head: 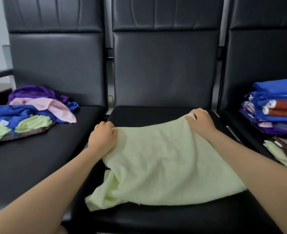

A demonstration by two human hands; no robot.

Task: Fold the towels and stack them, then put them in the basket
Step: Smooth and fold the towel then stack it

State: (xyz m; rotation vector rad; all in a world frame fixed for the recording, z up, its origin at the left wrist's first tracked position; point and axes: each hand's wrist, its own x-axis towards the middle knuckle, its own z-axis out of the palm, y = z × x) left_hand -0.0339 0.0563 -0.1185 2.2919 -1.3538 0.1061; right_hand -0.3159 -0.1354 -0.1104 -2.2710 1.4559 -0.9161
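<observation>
A pale green towel (161, 166) lies spread over the middle black seat (156, 114), its near edge rumpled. My left hand (103, 136) grips its far left corner and my right hand (200, 121) grips its far right corner, both lifting the far edge slightly off the seat. A loose heap of unfolded towels (29, 110), purple, pink, blue and green, sits on the left seat. On the right seat stands a stack of folded towels (274, 107), mostly blue with orange and purple layers.
Three black padded seats with tall backs stand side by side, with narrow gaps between them. Another pale green cloth (281, 154) with a dark brown item beside it lies at the right edge. No basket is in view.
</observation>
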